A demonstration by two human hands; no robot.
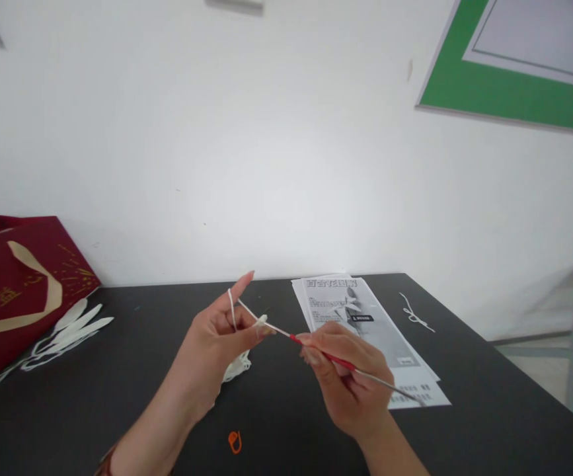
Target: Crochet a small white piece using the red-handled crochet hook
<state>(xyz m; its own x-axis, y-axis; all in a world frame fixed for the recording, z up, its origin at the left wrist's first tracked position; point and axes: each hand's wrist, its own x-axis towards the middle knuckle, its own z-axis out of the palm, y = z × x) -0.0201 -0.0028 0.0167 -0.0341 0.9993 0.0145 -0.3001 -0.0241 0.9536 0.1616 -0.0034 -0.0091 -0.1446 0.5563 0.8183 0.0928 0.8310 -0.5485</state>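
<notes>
My left hand [219, 340] is raised over the dark table [117, 396], index finger up, with white yarn [232, 311] looped over that finger and pinched between thumb and middle finger. A small white crocheted piece [239, 365] hangs below it. My right hand [348, 380] is closed round a thin crochet hook [336, 359] with a red grip and metal shaft. The hook's tip meets the yarn at my left fingertips.
Printed instruction sheets [365, 324] lie behind my right hand. A short white yarn scrap [415, 316] lies further right. An orange stitch marker [235, 441] sits near the front edge. A dark red bag [13, 291] and white crocheted petals [68, 330] lie at the left.
</notes>
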